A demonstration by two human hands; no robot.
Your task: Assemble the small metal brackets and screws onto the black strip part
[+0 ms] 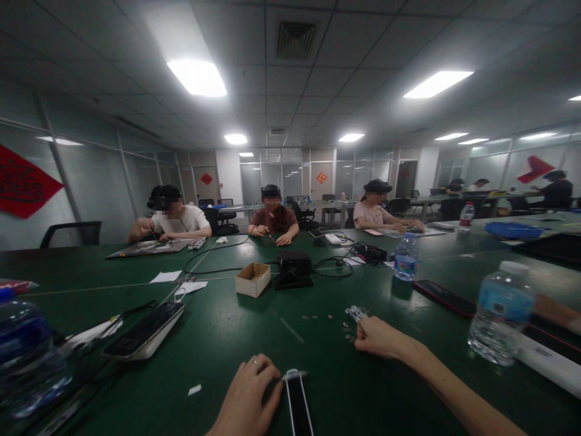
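My left hand (252,390) is low in the middle of the head view, fingers bent, thumb and index finger against the upper left corner of a long dark strip with white edges (299,404). Small metal pieces (303,373) show at the strip's top end. My right hand (377,336) rests further forward and to the right on the green table, fingers pinched together. It is beside a small pile of shiny metal parts (355,312); whatever lies between its fingertips is hidden. Several tiny metal pieces (346,327) lie just left of it.
An open cardboard box (253,281) and a black device (293,268) stand ahead. Water bottles stand right (502,315) and left (29,357). A phone (145,330) lies left on a white block. Cables cross the table (254,339); several people sit beyond.
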